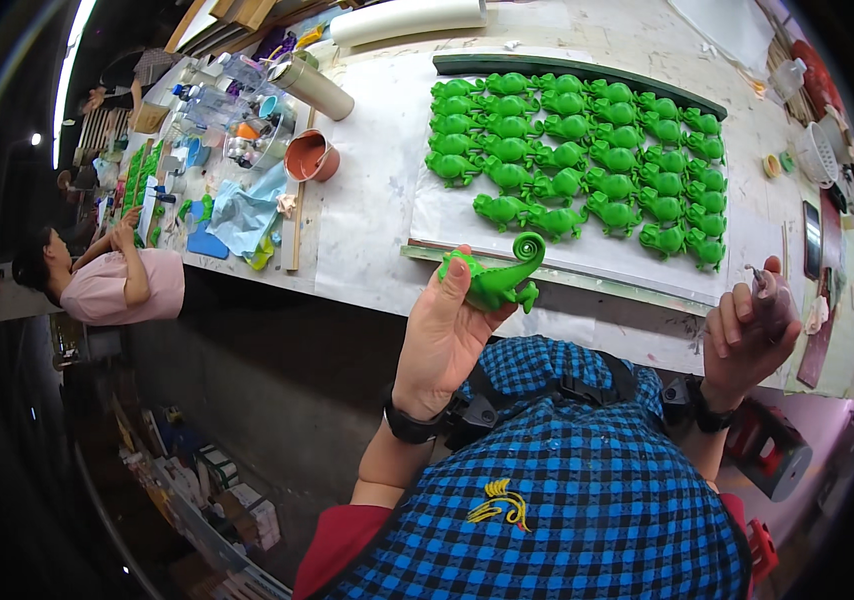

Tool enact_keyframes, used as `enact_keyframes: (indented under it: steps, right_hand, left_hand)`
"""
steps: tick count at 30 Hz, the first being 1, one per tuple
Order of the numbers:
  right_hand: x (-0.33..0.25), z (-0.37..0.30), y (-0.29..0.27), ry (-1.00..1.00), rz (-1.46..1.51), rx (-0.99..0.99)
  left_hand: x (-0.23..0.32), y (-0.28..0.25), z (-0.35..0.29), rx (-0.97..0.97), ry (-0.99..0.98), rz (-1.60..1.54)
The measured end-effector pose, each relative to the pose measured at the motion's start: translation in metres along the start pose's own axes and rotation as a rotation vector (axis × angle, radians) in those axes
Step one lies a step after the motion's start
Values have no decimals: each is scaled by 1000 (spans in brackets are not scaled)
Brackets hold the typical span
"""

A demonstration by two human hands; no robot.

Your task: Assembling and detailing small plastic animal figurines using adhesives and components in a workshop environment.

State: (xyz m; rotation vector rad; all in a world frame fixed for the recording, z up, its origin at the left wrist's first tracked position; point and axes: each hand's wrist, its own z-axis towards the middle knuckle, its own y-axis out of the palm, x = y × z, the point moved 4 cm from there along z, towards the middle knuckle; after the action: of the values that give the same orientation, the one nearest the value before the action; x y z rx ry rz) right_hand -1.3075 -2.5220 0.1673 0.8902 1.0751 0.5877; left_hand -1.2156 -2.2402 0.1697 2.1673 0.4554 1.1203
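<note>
Just in front of the table edge, my left hand (432, 345) grips a green chameleon figurine (495, 286) between thumb and fingers, its spiral tail curling upward. Farther right, my right hand (732, 345) is wrapped round a small dusky-pink squeeze bottle (775, 308) with a thin nozzle pointing up. The bottle and the figurine are well apart. Beyond my hands, several rows of similar green figurines (561, 130) lie close together on white paper, between a dark green rail (587, 82) behind and a pale wooden strip (567, 278) in front.
Left on the table stand a reddish cup (311, 157), a steel flask (312, 88) and a light-blue cloth (245, 220). A phone (812, 238) and a white basket (815, 155) lie at right. A person in pink (132, 285) works at the far left.
</note>
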Motion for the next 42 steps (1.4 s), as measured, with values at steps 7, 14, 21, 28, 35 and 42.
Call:
enact_keyframes:
  steps: [7,14,21,28,35,42]
  right_hand:
    - [-9,-13,-1,13,-6,2]
    - [-20,-25,13,-89,-259,21]
    - [-24,-38,18,-132,-463,142]
    - [-24,-40,27,-107,-619,97]
    - [-21,-37,39,-38,-663,84]
    - [-20,-41,34,53,-692,113]
  left_hand:
    - [-2,23,-10,-126,152,118]
    - [-18,44,-3,-324,95,197]
    - [-34,54,8,-416,-17,233]
    - [-46,61,6,-379,-192,147]
    - [-53,62,3,-472,-53,661]
    - [-55,62,-1,-494,-7,619]
